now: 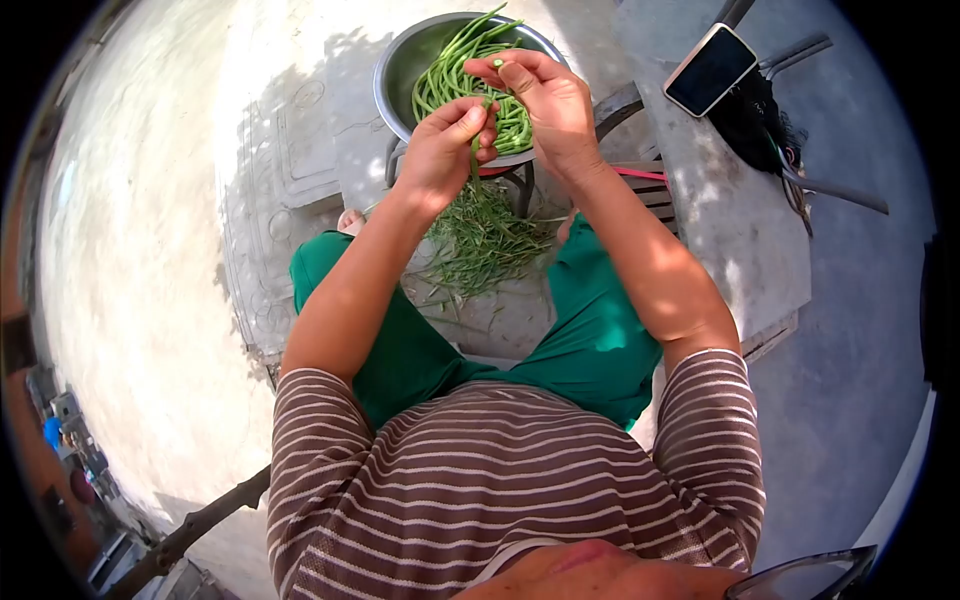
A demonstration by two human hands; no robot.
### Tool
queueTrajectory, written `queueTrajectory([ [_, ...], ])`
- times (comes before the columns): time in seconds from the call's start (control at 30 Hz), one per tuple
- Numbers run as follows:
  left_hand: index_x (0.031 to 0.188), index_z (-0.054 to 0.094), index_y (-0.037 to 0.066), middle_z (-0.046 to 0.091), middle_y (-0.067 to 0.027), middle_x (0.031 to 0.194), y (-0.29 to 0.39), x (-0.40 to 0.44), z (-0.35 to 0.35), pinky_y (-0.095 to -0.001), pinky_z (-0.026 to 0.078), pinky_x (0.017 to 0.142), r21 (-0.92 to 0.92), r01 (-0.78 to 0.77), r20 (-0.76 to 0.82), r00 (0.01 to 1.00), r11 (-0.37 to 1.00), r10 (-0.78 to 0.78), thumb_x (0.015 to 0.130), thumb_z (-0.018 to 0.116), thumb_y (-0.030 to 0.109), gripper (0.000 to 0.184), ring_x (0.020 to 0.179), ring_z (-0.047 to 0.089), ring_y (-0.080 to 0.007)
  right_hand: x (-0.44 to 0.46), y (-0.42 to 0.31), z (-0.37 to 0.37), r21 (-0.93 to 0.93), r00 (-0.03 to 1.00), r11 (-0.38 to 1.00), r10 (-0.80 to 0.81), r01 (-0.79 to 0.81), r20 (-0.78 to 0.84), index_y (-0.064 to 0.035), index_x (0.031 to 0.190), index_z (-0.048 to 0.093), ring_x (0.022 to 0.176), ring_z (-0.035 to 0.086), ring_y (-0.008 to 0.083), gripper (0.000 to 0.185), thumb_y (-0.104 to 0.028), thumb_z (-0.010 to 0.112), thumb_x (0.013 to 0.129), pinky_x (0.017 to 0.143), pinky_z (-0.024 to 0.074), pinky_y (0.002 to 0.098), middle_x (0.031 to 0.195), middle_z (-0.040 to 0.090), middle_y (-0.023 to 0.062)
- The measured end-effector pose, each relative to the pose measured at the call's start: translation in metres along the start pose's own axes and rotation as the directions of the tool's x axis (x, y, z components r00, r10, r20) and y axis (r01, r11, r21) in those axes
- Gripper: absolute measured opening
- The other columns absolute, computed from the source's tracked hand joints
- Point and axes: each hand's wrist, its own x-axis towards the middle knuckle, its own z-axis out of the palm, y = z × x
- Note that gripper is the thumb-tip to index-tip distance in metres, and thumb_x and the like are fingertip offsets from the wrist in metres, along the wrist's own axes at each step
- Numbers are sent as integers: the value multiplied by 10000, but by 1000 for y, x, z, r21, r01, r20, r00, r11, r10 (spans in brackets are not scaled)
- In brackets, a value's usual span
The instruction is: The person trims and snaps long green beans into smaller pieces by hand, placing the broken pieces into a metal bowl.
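Glasses (805, 577), left hand (447, 143), right hand (556, 108), beans (438, 86) beneath

Open way in from the left, crowded side on the right.
Sunlit ground (140, 250) is running wide beside the bowl (391, 95), offering passage to its left rim. The left hand (450, 143) and right hand (550, 105) are blocking the near approach, only a narrow gap lying between them, while beans (445, 80) are filling much of the inside. Green trouser legs (598, 300) are flanking the clippings (490, 240) below, and a dark curved bar (618, 105) is standing just right of the bowl. Farther right, the phone (711, 70) and black bag (748, 122) are obstructing the pale slab (735, 215).
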Motion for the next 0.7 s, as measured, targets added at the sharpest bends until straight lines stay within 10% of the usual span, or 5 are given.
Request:
queueTrajectory([
  [0.17, 1134, 595, 26, 552, -28, 884, -1, -2, 8, -278, 394, 656, -44, 26, 31, 999, 999, -24, 901, 597, 101, 245, 791, 483, -130, 28, 11, -44, -587, 949, 749, -282, 309, 139, -47, 1129, 641, 1063, 598, 165, 250, -85, 599, 885, 953, 440, 276, 1175, 636, 75],
  [0.43, 1079, 552, 60, 567, -50, 968, 8, -4, 0, -290, 416, 687, 15, -6, 44, 999, 1000, 5, 887, 605, 107, 204, 828, 509, -143, 5, -6, -35, -434, 942, 901, 156, -13, 296, -25, 1023, 672, 912, 606, 133, 207, -146, 641, 859, 819, 468, 272, 956, 664, 55],
  [0.7, 1027, 603, 43, 594, -39, 875, 12, -6, -2, -301, 440, 712, 155, 39, 65, 997, 987, -49, 880, 606, 129, 170, 798, 541, -143, 0, -9, -37, -485, 959, 869, 44, 101, 278, -9, 977, 661, 887, 601, 134, 174, -136, 616, 866, 812, 461, 269, 926, 663, 50],
])
